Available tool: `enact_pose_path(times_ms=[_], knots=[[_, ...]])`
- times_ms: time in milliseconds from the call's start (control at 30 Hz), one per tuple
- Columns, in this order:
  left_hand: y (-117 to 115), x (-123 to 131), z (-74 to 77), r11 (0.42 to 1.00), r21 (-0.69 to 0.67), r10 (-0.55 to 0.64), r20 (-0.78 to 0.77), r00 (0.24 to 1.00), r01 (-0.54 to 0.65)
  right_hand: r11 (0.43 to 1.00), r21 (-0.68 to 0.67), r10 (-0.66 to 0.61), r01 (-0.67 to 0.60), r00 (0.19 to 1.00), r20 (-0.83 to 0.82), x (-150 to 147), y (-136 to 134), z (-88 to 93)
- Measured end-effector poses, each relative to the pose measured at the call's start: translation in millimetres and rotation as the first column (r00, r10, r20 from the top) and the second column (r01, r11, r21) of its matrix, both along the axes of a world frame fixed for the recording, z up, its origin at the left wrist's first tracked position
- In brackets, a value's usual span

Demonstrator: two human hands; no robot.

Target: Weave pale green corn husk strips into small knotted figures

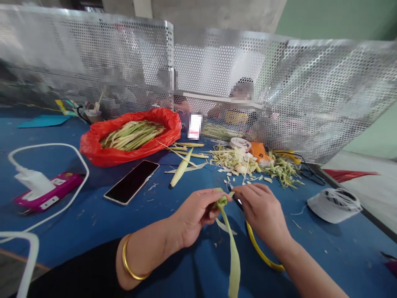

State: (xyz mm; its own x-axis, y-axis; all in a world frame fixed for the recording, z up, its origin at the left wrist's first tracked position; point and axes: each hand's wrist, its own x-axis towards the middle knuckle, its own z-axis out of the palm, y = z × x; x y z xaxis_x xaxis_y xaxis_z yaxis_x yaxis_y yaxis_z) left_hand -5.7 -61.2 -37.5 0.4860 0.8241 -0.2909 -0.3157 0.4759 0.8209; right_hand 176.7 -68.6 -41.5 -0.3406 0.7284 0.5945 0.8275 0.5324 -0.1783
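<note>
My left hand (198,213) is closed, its thumb and fingers pinching a knotted pale green leaf strip (234,260). From the small knot, the long tail of the strip hangs toward the table's front edge. My right hand (260,207) is closed beside the knot, its fingertips pinching a short end of the same strip. Under my right palm a yellow curved handle (263,254) shows, with a bit of shiny metal near the fingers. Whether that tool is held or lies on the table, I cannot tell. A pale pointed leaf (181,169) lies beyond my hands.
A red plastic bag (130,159) of leaf strips stands back left, near a dark-screened phone (132,182) and a magenta power strip (49,190) with white cable. Leaf scraps (235,159) are heaped ahead. A white visor cap (335,205) lies right. Perforated metal screens (214,62) close the back.
</note>
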Motion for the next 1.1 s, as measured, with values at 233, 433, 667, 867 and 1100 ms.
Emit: enact_pose_path(times_ms=[233, 433, 667, 867, 1100], knots=[[1.4, -0.9, 2.8, 0.999, -0.044, -0.001, 0.036, 0.999, 0.002, 0.989, 0.029, -0.147, 0.145, 0.984, 0.099, 4.5, 5.3, -9.7], [1.1, -1.2, -1.7, 0.995, -0.091, -0.032, 0.077, 0.996, 0.039, 0.982, -0.026, -0.186, 0.186, 0.983, 0.012, 2.9, 9.7, -20.1], [3.4, -1.4, 2.9, 0.992, -0.117, 0.051, 0.115, 0.992, -0.037, 0.966, 0.121, -0.193, 0.230, 0.946, -0.261, 1.0, -0.8, -3.2], [5.0, 0.4, 2.5, 0.986, -0.050, 0.162, 0.093, 0.982, -0.158, 0.999, -0.042, 0.012, -0.026, 0.953, -0.303, -23.5, -21.8, -0.1], [1.2, 2.7, -2.0, 0.992, -0.035, 0.122, 0.106, 0.987, -0.119, 0.927, -0.332, -0.026, -0.174, 0.853, -0.521, -52.7, -19.1, -25.9]])
